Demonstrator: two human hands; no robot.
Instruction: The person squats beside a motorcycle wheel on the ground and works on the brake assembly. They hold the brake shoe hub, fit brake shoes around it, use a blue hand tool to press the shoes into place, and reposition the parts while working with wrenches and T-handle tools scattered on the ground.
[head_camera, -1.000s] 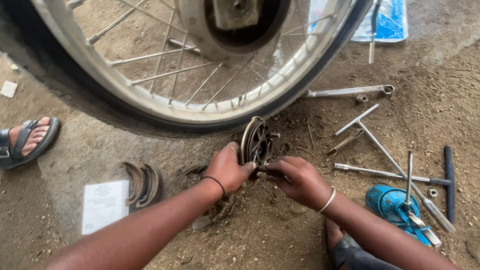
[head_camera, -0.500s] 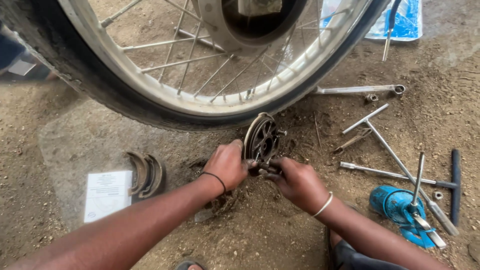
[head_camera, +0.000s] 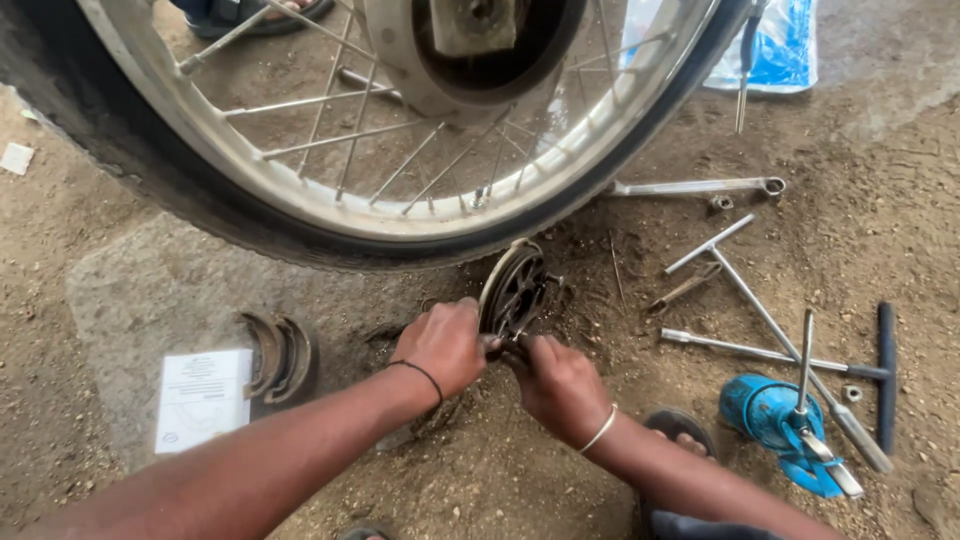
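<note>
A round metal brake plate stands on edge on the dirt ground, just below a big spoked motorcycle wheel. My left hand grips the plate's lower left rim. My right hand is closed on a small dark part at the plate's bottom; what that part is stays hidden by my fingers. Both hands touch the plate and meet under it.
Two worn brake shoes and a white paper sheet lie left. To the right lie a wrench, T-handle spanners, a blue cloth and my sandalled foot. A blue-white bag sits at top right.
The view has shifted, so the wheel hub sits more central and the other person's sandalled foot at left has left the frame. Both hands stay on the brake plate with little movement.
</note>
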